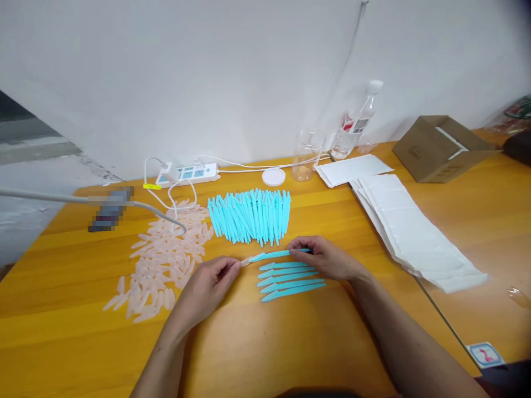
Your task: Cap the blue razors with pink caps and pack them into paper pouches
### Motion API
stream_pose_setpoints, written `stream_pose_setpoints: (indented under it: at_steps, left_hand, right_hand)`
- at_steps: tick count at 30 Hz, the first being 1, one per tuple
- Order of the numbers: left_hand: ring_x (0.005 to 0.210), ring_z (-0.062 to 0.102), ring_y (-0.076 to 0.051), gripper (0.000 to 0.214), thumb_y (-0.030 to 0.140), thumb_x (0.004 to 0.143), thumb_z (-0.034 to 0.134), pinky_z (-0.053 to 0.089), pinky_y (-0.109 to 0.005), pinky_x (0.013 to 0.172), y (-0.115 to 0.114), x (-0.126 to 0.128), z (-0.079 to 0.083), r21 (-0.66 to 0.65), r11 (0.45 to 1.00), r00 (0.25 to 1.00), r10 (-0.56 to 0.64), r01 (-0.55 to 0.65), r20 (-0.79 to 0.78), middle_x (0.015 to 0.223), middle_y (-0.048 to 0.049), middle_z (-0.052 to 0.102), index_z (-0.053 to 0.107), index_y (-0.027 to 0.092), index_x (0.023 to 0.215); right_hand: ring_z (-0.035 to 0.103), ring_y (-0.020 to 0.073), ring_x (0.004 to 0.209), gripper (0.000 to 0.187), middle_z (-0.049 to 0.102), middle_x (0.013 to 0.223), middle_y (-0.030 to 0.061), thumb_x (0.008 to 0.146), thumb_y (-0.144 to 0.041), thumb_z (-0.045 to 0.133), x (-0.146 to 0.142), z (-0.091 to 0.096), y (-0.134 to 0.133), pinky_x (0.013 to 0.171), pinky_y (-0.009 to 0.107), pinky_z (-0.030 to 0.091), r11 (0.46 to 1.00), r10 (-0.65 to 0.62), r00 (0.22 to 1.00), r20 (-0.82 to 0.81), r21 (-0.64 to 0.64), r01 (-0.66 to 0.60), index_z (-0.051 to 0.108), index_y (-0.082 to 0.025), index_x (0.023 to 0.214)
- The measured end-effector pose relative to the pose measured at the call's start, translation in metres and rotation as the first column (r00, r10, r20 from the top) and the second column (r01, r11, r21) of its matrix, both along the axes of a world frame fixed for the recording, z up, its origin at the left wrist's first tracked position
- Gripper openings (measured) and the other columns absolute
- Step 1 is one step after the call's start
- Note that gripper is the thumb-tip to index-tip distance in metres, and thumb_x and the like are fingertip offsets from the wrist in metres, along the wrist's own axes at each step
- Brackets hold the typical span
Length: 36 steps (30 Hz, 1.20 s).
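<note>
My left hand (209,284) pinches a clear pink cap (245,261) at the tip of a turquoise plastic stick (276,255). My right hand (326,257) grips the other end of the same stick, which lies level just above the wooden table (290,342). Directly below it, several capless turquoise sticks (290,282) lie in a neat row. A large fanned pile of turquoise sticks (251,215) sits behind the hands. A spread of loose pink caps (161,260) covers the table to the left.
Stacked white padded sheets (410,232) lie at the right, with an open cardboard box (443,146) behind them. A power strip (188,173), white lid (274,176), clear jar (306,157) and water bottle (357,121) stand by the wall. A cable (161,213) crosses the caps.
</note>
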<state>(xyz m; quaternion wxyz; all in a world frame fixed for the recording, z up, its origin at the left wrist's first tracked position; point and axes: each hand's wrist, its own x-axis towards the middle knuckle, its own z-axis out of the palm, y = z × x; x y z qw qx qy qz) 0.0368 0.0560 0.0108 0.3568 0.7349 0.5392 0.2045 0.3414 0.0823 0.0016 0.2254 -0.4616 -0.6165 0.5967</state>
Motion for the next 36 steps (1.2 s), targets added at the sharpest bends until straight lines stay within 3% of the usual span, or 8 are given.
stream_pose_setpoints:
  at_steps: [5,8,12,19,25,30,33,36]
  left_hand:
    - [0.070,0.059,-0.016,0.031,0.041,0.098,0.048,0.043,-0.023,0.064,0.002,0.016,0.002,-0.003,0.999,0.999,-0.034,0.034,0.009,0.077,0.0000,0.068,0.068,0.021,0.086]
    - [0.075,0.061,-0.016,0.029,0.039,0.098,0.049,0.044,-0.024,0.068,0.008,0.029,0.001,0.031,0.998,0.998,-0.049,0.048,0.032,0.083,-0.0017,0.069,0.070,0.021,0.089]
    - [0.082,0.062,-0.017,0.029,0.034,0.098,0.050,0.046,-0.026,0.074,0.015,0.041,-0.007,0.147,0.985,0.996,-0.094,0.094,-0.007,0.088,-0.0048,0.068,0.073,0.020,0.086]
    - [0.092,0.061,-0.018,0.027,0.028,0.098,0.051,0.047,-0.030,0.079,0.012,0.040,-0.019,0.250,0.955,0.984,-0.133,0.158,-0.114,0.101,-0.0082,0.066,0.074,0.022,0.113]
    - [0.094,0.061,-0.018,0.029,0.024,0.100,0.048,0.048,-0.031,0.082,0.004,0.038,-0.018,0.215,0.950,0.969,-0.199,0.228,-0.148,0.103,-0.0074,0.066,0.073,0.023,0.115]
    - [0.100,0.063,-0.019,0.032,0.030,0.099,0.049,0.049,-0.032,0.088,0.002,0.012,-0.008,0.246,0.961,0.985,-0.094,0.127,-0.142,0.110,-0.0073,0.067,0.067,0.024,0.124]
    - [0.098,0.064,-0.021,0.032,0.036,0.097,0.051,0.050,-0.034,0.088,0.003,-0.025,-0.004,0.342,0.940,0.959,0.087,0.011,-0.268,0.108,-0.0074,0.068,0.071,0.022,0.118]
    - [0.099,0.065,-0.024,0.032,0.037,0.094,0.051,0.050,-0.035,0.087,0.003,-0.056,-0.004,0.347,0.938,0.884,0.156,0.007,-0.441,0.110,-0.0071,0.069,0.072,0.022,0.113]
  right_hand:
    - [0.050,0.0114,0.064,0.034,0.061,0.079,-0.0012,0.095,-0.050,0.053,-0.002,0.002,-0.002,0.057,0.023,0.039,0.999,0.032,0.999,0.013,0.020,-0.033,0.065,-0.019,0.094]
    - [0.056,0.0136,0.071,0.028,0.065,0.082,0.0011,0.095,-0.042,0.054,0.001,0.004,0.000,0.063,0.024,0.042,0.977,0.003,0.992,0.129,0.210,-0.030,0.070,-0.019,0.090]
    - [0.057,0.0142,0.069,0.024,0.064,0.077,0.0017,0.093,-0.031,0.057,0.009,0.006,0.001,0.064,0.025,0.040,0.881,-0.092,0.930,0.355,0.465,-0.091,0.072,-0.021,0.076]
    - [0.059,0.0166,0.076,0.018,0.064,0.082,0.0044,0.090,-0.022,0.060,0.007,0.007,-0.004,0.068,0.027,0.040,0.833,-0.100,0.854,0.511,0.513,-0.209,0.076,-0.021,0.081]
    - [0.060,0.0148,0.073,0.020,0.069,0.081,0.0041,0.090,-0.021,0.059,0.004,0.011,-0.007,0.066,0.024,0.039,0.864,0.021,0.881,0.473,0.434,-0.255,0.077,-0.019,0.083]
    - [0.055,0.0133,0.061,0.030,0.068,0.069,0.0019,0.093,-0.036,0.054,-0.004,0.017,-0.001,0.058,0.025,0.033,0.901,-0.143,0.869,0.474,0.426,-0.084,0.074,-0.019,0.077]
    - [0.055,0.0141,0.061,0.038,0.068,0.068,0.0028,0.092,-0.047,0.054,-0.020,0.017,0.017,0.058,0.026,0.032,0.884,-0.347,0.798,0.492,0.456,0.103,0.072,-0.019,0.072]
    - [0.060,0.0167,0.068,0.034,0.073,0.076,0.0053,0.087,-0.049,0.059,-0.038,0.012,0.039,0.061,0.026,0.035,0.884,-0.398,0.756,0.520,0.439,0.164,0.073,-0.019,0.078]
